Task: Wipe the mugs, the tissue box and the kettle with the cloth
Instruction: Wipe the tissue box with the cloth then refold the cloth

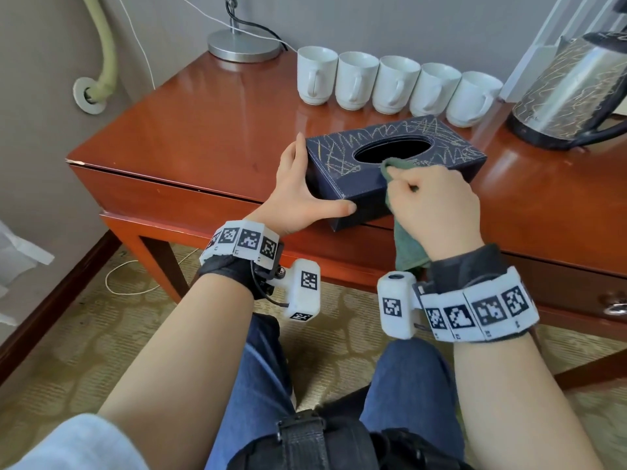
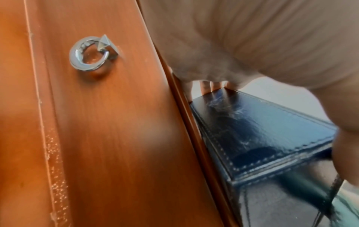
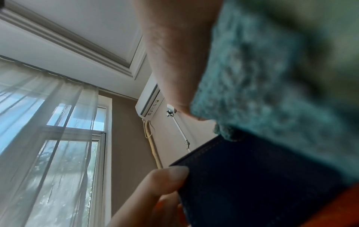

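Note:
A dark blue tissue box (image 1: 339,154) with yellow scribbles lies near the desk's front edge. My left hand (image 1: 295,184) braces it, straight fingers flat on its left end and thumb along its front side. My right hand (image 1: 417,188) grips a green cloth (image 1: 407,249) and presses it on the box's top front edge beside the oval opening. The left wrist view shows the box (image 2: 262,138) under my palm. In the right wrist view the cloth (image 3: 272,76) lies against the box (image 3: 252,184). Several white mugs (image 1: 397,84) stand upside down behind, and the scribbled steel kettle (image 1: 570,93) stands far right.
The red-brown desk (image 1: 190,130) has a lamp base (image 1: 244,45) with cables at its back left. A drawer with a ring handle (image 2: 91,53) sits below the desktop. My knees are under the desk's front edge, above patterned carpet.

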`<action>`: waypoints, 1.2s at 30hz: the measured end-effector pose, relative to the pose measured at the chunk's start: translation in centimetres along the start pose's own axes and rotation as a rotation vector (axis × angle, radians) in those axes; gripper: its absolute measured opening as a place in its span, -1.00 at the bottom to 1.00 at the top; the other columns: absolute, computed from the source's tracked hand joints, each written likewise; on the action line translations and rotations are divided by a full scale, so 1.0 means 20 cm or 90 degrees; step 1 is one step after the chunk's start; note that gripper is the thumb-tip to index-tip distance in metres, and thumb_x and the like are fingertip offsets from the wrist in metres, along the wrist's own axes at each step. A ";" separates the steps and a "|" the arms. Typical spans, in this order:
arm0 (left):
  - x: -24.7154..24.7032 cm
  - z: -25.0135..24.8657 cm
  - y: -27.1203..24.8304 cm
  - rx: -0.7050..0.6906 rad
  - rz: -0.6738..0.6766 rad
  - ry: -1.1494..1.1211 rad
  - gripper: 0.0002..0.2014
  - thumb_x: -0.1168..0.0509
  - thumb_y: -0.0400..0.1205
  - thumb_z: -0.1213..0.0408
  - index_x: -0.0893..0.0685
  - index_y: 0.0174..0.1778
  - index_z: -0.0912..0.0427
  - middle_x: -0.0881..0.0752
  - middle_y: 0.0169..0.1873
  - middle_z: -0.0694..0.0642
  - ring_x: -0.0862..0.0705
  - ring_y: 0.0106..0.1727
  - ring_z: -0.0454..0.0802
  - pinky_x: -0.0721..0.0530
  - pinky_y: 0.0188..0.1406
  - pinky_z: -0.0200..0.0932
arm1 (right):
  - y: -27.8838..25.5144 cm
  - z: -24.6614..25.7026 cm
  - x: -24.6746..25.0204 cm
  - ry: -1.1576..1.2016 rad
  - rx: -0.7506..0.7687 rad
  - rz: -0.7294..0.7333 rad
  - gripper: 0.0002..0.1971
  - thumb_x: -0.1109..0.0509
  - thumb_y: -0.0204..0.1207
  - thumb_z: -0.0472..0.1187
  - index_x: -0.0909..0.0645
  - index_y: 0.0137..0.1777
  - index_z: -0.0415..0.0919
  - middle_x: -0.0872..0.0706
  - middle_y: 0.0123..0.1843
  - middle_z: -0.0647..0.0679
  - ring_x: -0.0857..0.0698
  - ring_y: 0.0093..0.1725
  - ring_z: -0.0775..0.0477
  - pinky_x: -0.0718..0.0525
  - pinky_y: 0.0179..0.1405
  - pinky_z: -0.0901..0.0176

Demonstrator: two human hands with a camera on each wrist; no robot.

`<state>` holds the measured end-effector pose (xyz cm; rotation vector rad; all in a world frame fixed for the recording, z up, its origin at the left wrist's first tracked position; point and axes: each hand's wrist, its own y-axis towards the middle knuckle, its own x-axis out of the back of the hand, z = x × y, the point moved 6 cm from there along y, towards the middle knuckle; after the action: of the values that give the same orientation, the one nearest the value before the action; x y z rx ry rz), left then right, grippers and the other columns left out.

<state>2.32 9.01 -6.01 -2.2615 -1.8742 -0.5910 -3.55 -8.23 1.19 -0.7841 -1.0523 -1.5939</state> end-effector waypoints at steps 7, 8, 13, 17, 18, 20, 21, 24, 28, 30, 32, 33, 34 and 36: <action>0.00 -0.02 0.01 0.002 0.008 0.007 0.50 -0.45 0.00 -0.27 0.36 0.68 0.17 0.06 0.42 -0.19 0.07 0.68 -0.10 -0.01 0.62 -0.18 | -0.09 0.23 -0.06 -0.025 0.112 0.026 -0.65 -0.20 0.57 -0.11 -0.72 0.25 0.08 -0.78 0.13 -0.05 -0.67 0.10 -0.25 -0.55 -0.02 0.04; 0.00 -0.02 0.01 0.000 0.008 0.006 0.49 -0.45 0.00 -0.26 0.35 0.68 0.18 0.05 0.42 -0.19 0.05 0.67 -0.11 -0.03 0.62 -0.18 | -0.05 0.24 -0.06 -0.028 0.104 0.046 -0.69 -0.20 0.57 -0.11 -0.78 0.11 0.03 -0.79 0.11 -0.03 -0.68 0.08 -0.24 -0.56 -0.04 0.04; 0.00 -0.02 0.01 0.003 0.008 -0.001 0.49 -0.50 0.02 -0.24 0.33 0.69 0.17 0.05 0.50 -0.19 0.06 0.67 -0.15 -0.04 0.66 -0.12 | 0.15 0.15 -0.01 -0.041 0.001 0.084 -0.64 -0.19 0.54 -0.14 -0.39 -0.49 -0.21 -0.59 -0.38 -0.05 -0.56 -0.27 -0.24 -0.41 -0.23 0.07; 0.00 0.00 0.01 0.005 0.008 0.006 0.50 -0.48 0.00 -0.25 0.33 0.69 0.16 0.04 0.47 -0.19 0.08 0.67 -0.15 -0.03 0.65 -0.14 | 0.06 0.13 0.01 -0.074 0.011 0.068 -0.61 -0.19 0.61 -0.12 -0.45 -0.47 -0.20 -0.48 -0.45 -0.02 -0.48 -0.26 -0.24 -0.32 -0.25 0.07; -0.01 0.00 0.01 0.002 0.006 0.010 0.50 -0.47 -0.01 -0.26 0.33 0.69 0.16 0.05 0.48 -0.17 0.08 0.66 -0.16 -0.01 0.62 -0.17 | 0.03 0.14 0.00 -0.087 0.032 0.058 -0.65 -0.19 0.61 -0.13 -0.55 -0.40 -0.18 -0.49 -0.41 -0.01 -0.46 -0.23 -0.20 -0.30 -0.23 0.08; 0.00 -0.01 0.01 -0.002 0.003 0.012 0.50 -0.45 -0.02 -0.27 0.34 0.69 0.17 0.05 0.52 -0.12 0.10 0.66 -0.17 0.01 0.56 -0.25 | -0.01 0.19 -0.01 -0.102 0.070 0.047 -0.73 -0.18 0.60 -0.13 -0.71 -0.15 -0.15 -0.58 -0.26 -0.05 -0.45 -0.17 -0.17 -0.29 -0.20 0.11; 0.00 -0.02 0.01 -0.003 0.004 0.011 0.50 -0.45 -0.02 -0.27 0.34 0.69 0.17 0.05 0.55 -0.09 0.10 0.66 -0.17 0.02 0.56 -0.26 | 0.00 0.21 -0.01 -0.093 0.071 0.053 -0.73 -0.18 0.60 -0.13 -0.72 -0.12 -0.14 -0.62 -0.21 -0.04 -0.47 -0.15 -0.18 -0.29 -0.19 0.12; 0.00 -0.02 0.01 -0.002 0.007 0.007 0.50 -0.46 -0.01 -0.26 0.33 0.69 0.17 0.06 0.58 -0.08 0.10 0.65 -0.19 0.01 0.62 -0.20 | 0.08 0.20 -0.04 -0.056 0.025 0.074 -0.68 -0.17 0.62 -0.09 -0.50 -0.35 -0.15 -0.51 -0.37 0.03 -0.51 -0.21 -0.21 -0.30 -0.22 0.12; 0.01 -0.02 0.00 0.002 0.011 -0.001 0.50 -0.49 0.01 -0.25 0.31 0.70 0.16 0.04 0.48 -0.20 0.06 0.67 -0.15 -0.04 0.67 -0.10 | 0.10 0.15 -0.01 -0.062 -0.020 0.071 -0.67 -0.15 0.61 -0.12 -0.38 -0.41 -0.13 -0.42 -0.41 0.02 -0.50 -0.22 -0.24 -0.31 -0.22 0.09; 0.00 -0.02 0.00 0.000 0.011 -0.002 0.49 -0.49 0.01 -0.25 0.32 0.70 0.16 0.04 0.49 -0.20 0.07 0.67 -0.15 -0.03 0.66 -0.11 | 0.03 0.16 0.01 -0.080 0.004 0.067 -0.70 -0.15 0.61 -0.13 -0.54 -0.34 -0.13 -0.53 -0.35 -0.02 -0.58 -0.13 -0.30 -0.34 -0.22 0.07; 0.00 -0.01 0.01 -0.003 0.009 0.003 0.49 -0.47 0.01 -0.27 0.33 0.69 0.16 0.05 0.55 -0.14 0.08 0.67 -0.16 -0.01 0.64 -0.15 | -0.07 0.19 0.02 -0.105 0.042 0.051 -0.71 -0.16 0.59 -0.13 -0.73 0.02 -0.11 -0.72 -0.06 -0.13 -0.65 0.06 -0.34 -0.45 -0.12 0.01; 0.00 -0.02 0.01 -0.005 0.008 0.004 0.49 -0.46 0.01 -0.28 0.33 0.69 0.16 0.07 0.60 -0.09 0.09 0.67 -0.16 0.00 0.63 -0.16 | -0.11 0.21 0.01 -0.112 0.060 0.045 -0.68 -0.16 0.59 -0.13 -0.72 0.17 -0.09 -0.74 0.06 -0.15 -0.65 0.11 -0.33 -0.47 -0.09 0.02; 0.00 -0.02 0.01 -0.008 0.006 0.004 0.49 -0.45 0.01 -0.29 0.33 0.69 0.16 0.09 0.63 -0.04 0.10 0.67 -0.15 0.01 0.64 -0.16 | -0.15 0.23 0.00 -0.118 0.078 0.040 -0.65 -0.16 0.60 -0.13 -0.69 0.25 -0.07 -0.74 0.11 -0.16 -0.66 0.12 -0.32 -0.46 -0.10 0.04; 0.00 -0.02 0.00 -0.012 0.005 0.003 0.49 -0.44 0.02 -0.31 0.34 0.69 0.16 0.10 0.65 0.00 0.10 0.69 -0.12 0.02 0.67 -0.11 | -0.17 0.27 -0.02 -0.124 0.105 0.033 -0.63 -0.14 0.62 -0.13 -0.66 0.31 -0.07 -0.74 0.14 -0.15 -0.66 0.11 -0.29 -0.48 -0.10 0.04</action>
<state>2.34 8.93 -5.58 -2.2762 -1.8639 -0.6140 -6.85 -2.82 2.24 -0.8599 -1.2754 -1.3874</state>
